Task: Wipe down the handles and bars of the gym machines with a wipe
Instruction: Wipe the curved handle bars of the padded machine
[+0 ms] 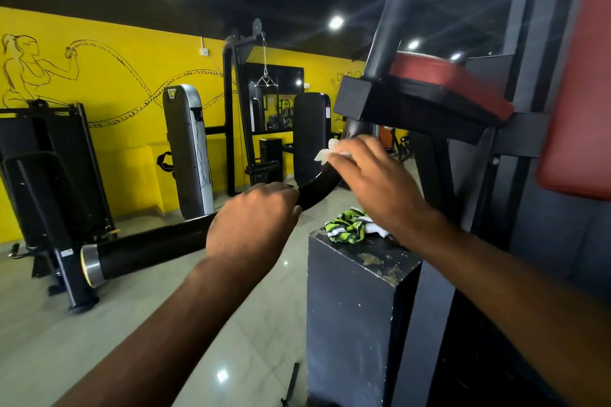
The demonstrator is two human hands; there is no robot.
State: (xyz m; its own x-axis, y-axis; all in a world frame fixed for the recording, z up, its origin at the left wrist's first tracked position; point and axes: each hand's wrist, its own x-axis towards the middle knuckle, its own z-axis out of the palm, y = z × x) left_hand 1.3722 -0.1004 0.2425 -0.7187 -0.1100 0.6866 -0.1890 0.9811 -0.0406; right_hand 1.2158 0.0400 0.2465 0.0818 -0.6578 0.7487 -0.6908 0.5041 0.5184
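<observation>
White wipe (pixel 325 150): thin, soft, crumpled, light; likely tears if dragged hard (best kept bunched under fingers). Lies on curved black bar (pixel 317 187), 1 o'clock from frame centre, below red pad (pixel 439 76). Bar rigid, glossy, probably slick.

Right hand (pixel 370 175): fingers curled, pressing wipe against bar.

Left hand (pixel 254 218), 7 o'clock from wipe: closed round bar, above padded handle (pixel 148 249).

Striped cloth (pixel 347 228) on black housing (pixel 357 307), 6 o'clock of right hand.
</observation>
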